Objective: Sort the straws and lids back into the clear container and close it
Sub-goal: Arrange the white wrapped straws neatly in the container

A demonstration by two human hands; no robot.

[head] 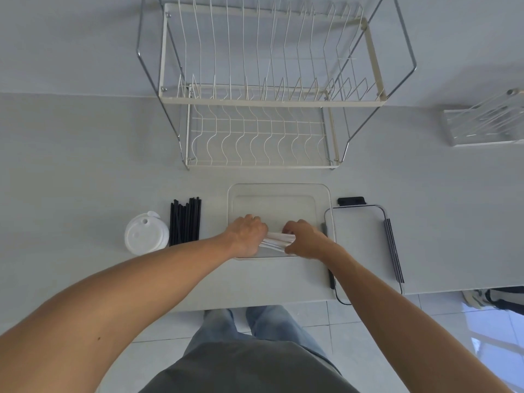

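Note:
A clear square container (279,191) sits open on the counter in front of me. Both my hands are inside its near half, holding one bundle of white paper-wrapped straws (277,241) between them: my left hand (247,233) grips its left end, my right hand (303,239) its right end. A bundle of black straws (185,221) lies left of the container. Further left stands a stack of white cup lids (145,233). The container's clear lid (365,245), with dark clips, lies flat to the right.
A two-tier white wire dish rack (263,92) stands behind the container. A clear acrylic holder (485,124) sits at the far right. The counter's front edge (255,306) runs just below my forearms, with tiled floor beneath.

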